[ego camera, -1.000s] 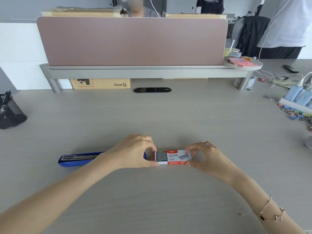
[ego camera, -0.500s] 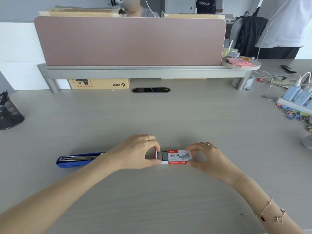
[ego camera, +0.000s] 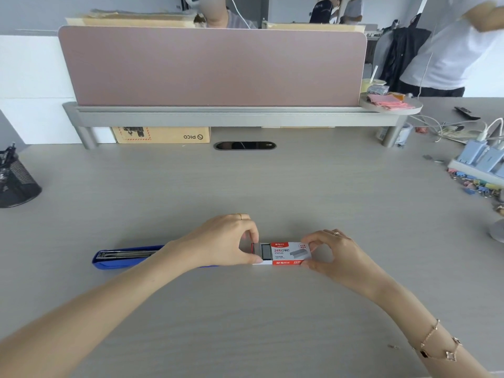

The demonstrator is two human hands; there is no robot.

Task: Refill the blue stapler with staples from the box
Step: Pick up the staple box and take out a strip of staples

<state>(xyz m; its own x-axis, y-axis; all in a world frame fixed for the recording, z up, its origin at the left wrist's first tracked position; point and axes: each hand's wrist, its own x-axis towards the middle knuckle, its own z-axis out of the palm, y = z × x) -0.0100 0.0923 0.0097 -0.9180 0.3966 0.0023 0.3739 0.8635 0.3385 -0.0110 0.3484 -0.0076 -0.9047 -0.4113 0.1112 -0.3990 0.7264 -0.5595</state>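
Both hands work at the middle of the pale grey wood-grain counter [ego camera: 245,186]. The left hand [ego camera: 226,242] pinches thumb and fingers on the inner tray at the left end of the small red-and-white cardboard staple box [ego camera: 283,253]. The right hand [ego camera: 335,251] pinches the box's right end between thumb and fingers, holding the sleeve down.

The long blue plastic stapler [ego camera: 122,257] lies flat at nine o'clock from the box, partly behind the left wrist. Its long axis runs nine to three, roughly in line with the box. It looks opened, with the metal channel facing up, though which end is the nose cannot be told.

The box also lies with its long axis nine to three, its open end pointing toward nine o'clock. The dark grey strips of staples [ego camera: 263,251] show in the exposed tray.

By my reading, the step in hand is getting at the staples in the box; the stapler is not yet loaded. The next move calls for a fine fingertip pinch on one strip, lifting it without breaking it, then laying it legs down in the channel.
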